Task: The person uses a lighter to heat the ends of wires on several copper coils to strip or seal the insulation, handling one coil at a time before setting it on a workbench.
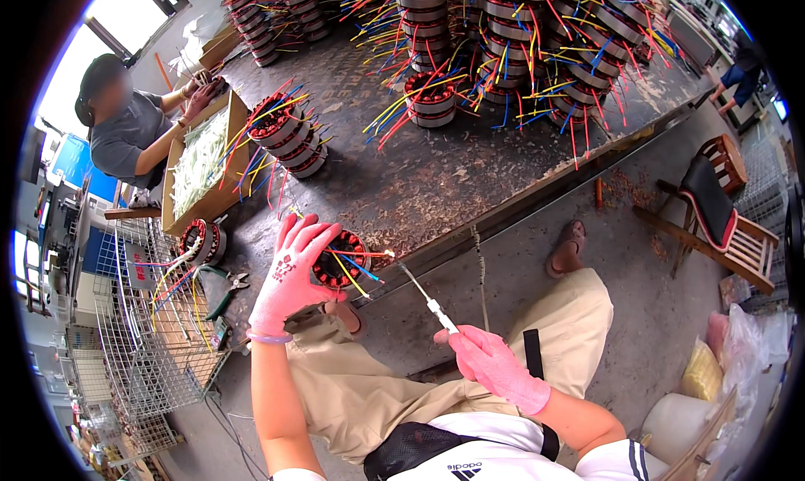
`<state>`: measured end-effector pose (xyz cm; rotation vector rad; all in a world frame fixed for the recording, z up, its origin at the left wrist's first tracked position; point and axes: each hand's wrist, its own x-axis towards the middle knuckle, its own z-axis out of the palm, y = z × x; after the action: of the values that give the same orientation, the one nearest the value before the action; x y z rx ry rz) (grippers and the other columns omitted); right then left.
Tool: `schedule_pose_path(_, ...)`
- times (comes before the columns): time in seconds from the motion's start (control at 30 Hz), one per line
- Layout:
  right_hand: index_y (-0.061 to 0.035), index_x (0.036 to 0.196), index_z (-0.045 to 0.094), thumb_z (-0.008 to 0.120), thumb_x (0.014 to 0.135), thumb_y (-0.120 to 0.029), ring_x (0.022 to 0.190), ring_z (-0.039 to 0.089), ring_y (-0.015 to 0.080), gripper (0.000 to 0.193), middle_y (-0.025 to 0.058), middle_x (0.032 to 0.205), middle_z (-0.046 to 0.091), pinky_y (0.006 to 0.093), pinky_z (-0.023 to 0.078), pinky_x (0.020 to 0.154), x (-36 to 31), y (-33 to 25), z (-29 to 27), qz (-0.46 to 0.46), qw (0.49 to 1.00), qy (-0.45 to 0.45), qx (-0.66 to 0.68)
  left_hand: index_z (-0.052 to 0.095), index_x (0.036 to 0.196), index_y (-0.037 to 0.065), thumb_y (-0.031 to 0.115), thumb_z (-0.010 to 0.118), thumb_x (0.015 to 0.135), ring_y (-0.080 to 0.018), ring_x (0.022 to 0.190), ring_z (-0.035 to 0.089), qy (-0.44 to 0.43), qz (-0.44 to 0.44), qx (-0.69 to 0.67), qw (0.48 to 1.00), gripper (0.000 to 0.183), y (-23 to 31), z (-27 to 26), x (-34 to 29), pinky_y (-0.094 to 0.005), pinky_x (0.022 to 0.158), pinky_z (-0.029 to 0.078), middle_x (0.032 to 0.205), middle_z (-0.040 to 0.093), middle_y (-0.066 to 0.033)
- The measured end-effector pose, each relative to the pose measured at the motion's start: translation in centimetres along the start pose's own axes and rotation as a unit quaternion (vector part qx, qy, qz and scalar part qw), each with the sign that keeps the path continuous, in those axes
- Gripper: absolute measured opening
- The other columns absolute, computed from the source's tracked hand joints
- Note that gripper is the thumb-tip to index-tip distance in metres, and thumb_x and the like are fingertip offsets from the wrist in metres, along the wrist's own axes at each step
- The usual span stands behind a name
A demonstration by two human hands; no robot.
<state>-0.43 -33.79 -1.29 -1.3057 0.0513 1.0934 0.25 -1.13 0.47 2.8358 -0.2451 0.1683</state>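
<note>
My left hand (289,275), in a pink glove, grips the side of a motor stator (321,273) at the table's near edge. The stator's ring of red coils faces up, and red, yellow and blue wires stick out to the right. My right hand (490,362), also gloved, holds a slim white-handled tool with a thin metal shaft (438,312). Its tip points up and left, close to the wire ends but apart from the stator. Left of my left hand lie green-handled pliers (226,295) and another stator (204,241) with a white-bound bundle of wires.
Stacked stators (428,104) with splayed wires crowd the table's (470,175) far side; a shorter stack (289,137) stands at left. A co-worker (126,129) sits beside a cardboard box (201,166) of white strips. Wire racks (151,330) stand left, a wooden chair (713,213) right.
</note>
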Motion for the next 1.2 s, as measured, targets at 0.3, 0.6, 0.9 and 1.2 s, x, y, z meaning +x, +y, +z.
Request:
schedule_pose_path(0.3, 0.0002, 0.12, 0.063, 0.046, 0.105, -0.02, 0.055, 0.038, 0.0034, 0.03, -0.0066, 0.068, 0.041, 0.022, 0.031, 0.048, 0.0, 0.2, -0.1, -0.002, 1.0, 0.0, -0.005, 0.056, 0.134, 0.009, 0.02, 0.089, 0.041, -0.0323, 0.135, 0.043, 0.005, 0.003, -0.006, 1.0, 0.1, 0.2, -0.1, 0.0, -0.0496, 0.122, 0.022, 0.131, 0.057, -0.01)
schedule_pose_path(0.6, 0.0002, 0.118, 0.063, 0.046, 0.104, -0.02, 0.055, 0.039, 0.0038, 0.03, -0.0058, 0.068, 0.042, 0.0221, 0.032, 0.049, 0.0, 0.2, -0.2, -0.01, 1.0, 0.001, -0.006, 0.055, 0.136, 0.01, 0.018, 0.089, 0.043, -0.0316, 0.137, 0.042, -0.006, 0.001, -0.011, 1.0, 0.1, 0.0, -0.2, -0.1, -0.0488, 0.122, 0.022, 0.135, 0.057, -0.0085)
schedule_pose_path(0.9, -0.0007, 0.116, 0.064, 0.046, 0.104, -0.02, 0.055, 0.04, 0.0047, 0.029, -0.0045, 0.066, 0.043, 0.0231, 0.033, 0.05, 0.2, 0.7, -0.2, -0.017, 1.0, -0.003, 0.002, 0.055, 0.136, 0.009, 0.019, 0.09, 0.043, -0.0323, 0.137, 0.042, -0.007, -0.001, -0.01, 1.0, 0.099, 0.0, -0.2, 0.0, -0.0488, 0.122, 0.022, 0.133, 0.057, -0.01)
schedule_pose_path(1.2, -0.0007, 0.116, 0.064, 0.046, 0.104, -0.022, 0.054, 0.04, 0.0048, 0.031, -0.004, 0.063, 0.042, 0.0238, 0.033, 0.049, 0.2, 0.8, -0.3, -0.016, 1.0, -0.002, 0.002, 0.055, 0.136, 0.009, 0.021, 0.089, 0.044, -0.0327, 0.137, 0.041, -0.011, 0.003, -0.007, 1.0, 0.099, -0.1, -0.1, 0.0, -0.0491, 0.122, 0.022, 0.135, 0.056, -0.0103)
